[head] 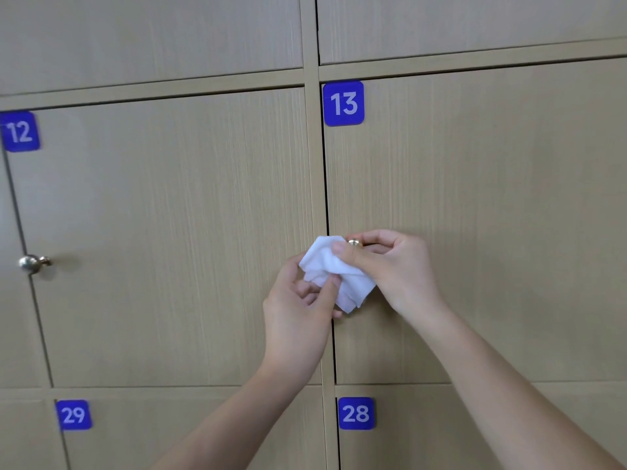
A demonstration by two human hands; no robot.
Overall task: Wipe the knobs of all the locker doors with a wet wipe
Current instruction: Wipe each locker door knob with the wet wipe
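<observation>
A crumpled white wet wipe (334,273) is held between both hands in front of locker door 13 (475,215). My left hand (298,310) pinches its lower left part with thumb and fingers. My right hand (397,269) pinches its upper right part, thumb on the wipe. Its fingers curl around the door's metal knob (354,242), which peeks out just above the thumb, mostly hidden. Locker door 12 (169,232) has its own round metal knob (30,263) at the far left, bare and untouched.
Beige wooden locker doors fill the view, with blue number plates 12 (20,131), 13 (343,103), 29 (73,414) and 28 (356,413). Doors 29 and 28 lie below my forearms; their knobs are out of view.
</observation>
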